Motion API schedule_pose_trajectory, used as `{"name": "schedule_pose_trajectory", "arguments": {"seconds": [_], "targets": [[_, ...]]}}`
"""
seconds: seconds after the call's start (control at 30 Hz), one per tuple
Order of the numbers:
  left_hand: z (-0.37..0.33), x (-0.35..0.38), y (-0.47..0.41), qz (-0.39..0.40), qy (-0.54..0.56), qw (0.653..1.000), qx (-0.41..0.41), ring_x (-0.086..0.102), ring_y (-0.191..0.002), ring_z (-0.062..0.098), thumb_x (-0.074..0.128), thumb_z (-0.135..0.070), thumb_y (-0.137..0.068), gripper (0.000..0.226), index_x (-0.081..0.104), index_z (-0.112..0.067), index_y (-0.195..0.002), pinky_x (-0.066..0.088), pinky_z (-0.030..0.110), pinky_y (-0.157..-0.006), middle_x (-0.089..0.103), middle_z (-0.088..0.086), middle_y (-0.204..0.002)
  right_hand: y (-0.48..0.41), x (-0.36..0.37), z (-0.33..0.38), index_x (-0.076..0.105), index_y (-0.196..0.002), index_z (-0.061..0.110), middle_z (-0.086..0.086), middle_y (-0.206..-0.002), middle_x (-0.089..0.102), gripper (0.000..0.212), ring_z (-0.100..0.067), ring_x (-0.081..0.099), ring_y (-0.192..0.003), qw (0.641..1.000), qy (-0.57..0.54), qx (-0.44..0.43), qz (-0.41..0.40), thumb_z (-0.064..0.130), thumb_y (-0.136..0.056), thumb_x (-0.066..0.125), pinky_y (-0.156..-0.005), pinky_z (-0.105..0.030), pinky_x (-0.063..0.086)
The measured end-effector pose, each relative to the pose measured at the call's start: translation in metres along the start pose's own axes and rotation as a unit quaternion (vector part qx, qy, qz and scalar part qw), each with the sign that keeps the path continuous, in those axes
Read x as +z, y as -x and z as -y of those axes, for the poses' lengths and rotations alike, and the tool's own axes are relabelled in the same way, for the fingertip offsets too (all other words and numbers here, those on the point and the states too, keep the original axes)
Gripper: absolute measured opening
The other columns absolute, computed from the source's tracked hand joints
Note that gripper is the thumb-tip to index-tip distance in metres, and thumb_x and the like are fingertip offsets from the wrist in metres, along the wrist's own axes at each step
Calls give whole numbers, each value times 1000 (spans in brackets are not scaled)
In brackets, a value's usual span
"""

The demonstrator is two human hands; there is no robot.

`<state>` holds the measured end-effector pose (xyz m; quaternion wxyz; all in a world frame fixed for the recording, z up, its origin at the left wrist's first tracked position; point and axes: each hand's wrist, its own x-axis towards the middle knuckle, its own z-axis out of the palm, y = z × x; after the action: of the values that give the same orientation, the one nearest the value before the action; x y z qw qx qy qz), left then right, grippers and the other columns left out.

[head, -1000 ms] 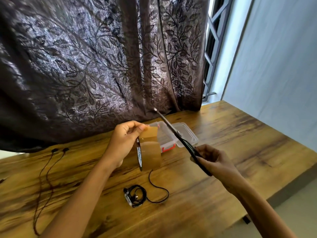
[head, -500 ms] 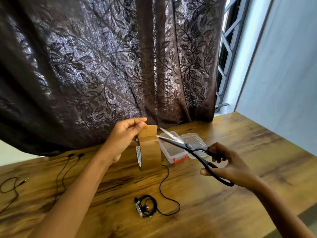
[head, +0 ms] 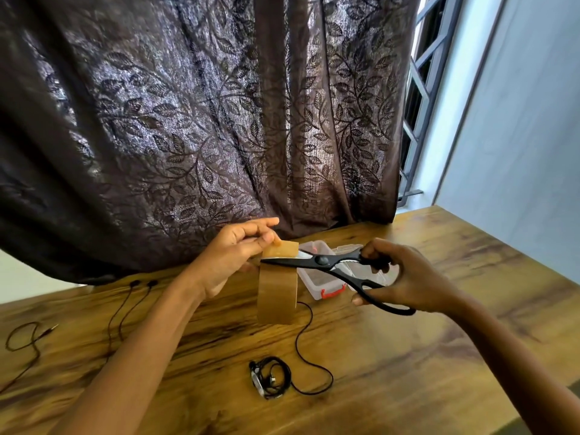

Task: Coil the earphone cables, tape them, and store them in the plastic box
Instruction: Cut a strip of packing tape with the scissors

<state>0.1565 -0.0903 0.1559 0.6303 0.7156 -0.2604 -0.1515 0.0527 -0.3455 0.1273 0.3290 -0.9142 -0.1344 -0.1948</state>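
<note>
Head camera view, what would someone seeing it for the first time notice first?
Probably the black scissors in the right hand, blades closing across a strip of brown tape that the left hand holds up by its top end, at the centre of the view. Next, the dark leaf-patterned curtain filling the background. Below the hands, a coiled earphone cable lies on the wooden table.

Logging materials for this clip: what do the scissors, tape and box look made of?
Scissors: matte black handles, likely plastic; a bright silvery blade edge suggests steel. Tape: glossy brown film, probably plastic packing tape, slightly see-through at its lifted end. Box: clear plastic, see-through walls, red clip.
</note>
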Motion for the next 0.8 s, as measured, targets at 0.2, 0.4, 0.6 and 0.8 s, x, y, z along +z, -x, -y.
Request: {"name": "schedule_pose_trajectory", "arguments": {"seconds": [0.2,0.4,0.6,0.8], "targets": [[3,-4,-2,3,6,1000,3,59,-112,18,52,-16,-90,19,67,-15,-79,46,40,-75,56,-15,-129,-6,-6,9,58,-80,14,20,-74,55,46,-2,45,-64,1000,9,-11,11,37,-53,88,-57,-9,34],[1,-6,1,0,3,1000,7,61,-105,15,52,-14,-90,21,67,-17,-75,46,35,-66,56,-13,-129,-5,-5,10,59,-75,17,11,-63,52,41,-6,43,-60,1000,20,-3,-10,34,-52,89,-54,-12,33],[4,-5,3,-15,-4,1000,7,61,-100,15,52,-15,-90,17,65,-14,-80,48,35,-69,58,-11,-127,-4,-6,7,63,-73,15,6,-64,58,34,-5,45,-59,1000,14,4,-13,25,-54,89,-54,-10,34],[5,-1,5,-25,-3,1000,2,60,-94,7,52,-14,-91,18,65,-14,-78,51,29,-64,61,-8,-123,-2,-6,1,65,-72,13,-1,-65,62,24,-8,47,-58,999,28,11,-20,22,-61,84,-54,-17,38]]}}
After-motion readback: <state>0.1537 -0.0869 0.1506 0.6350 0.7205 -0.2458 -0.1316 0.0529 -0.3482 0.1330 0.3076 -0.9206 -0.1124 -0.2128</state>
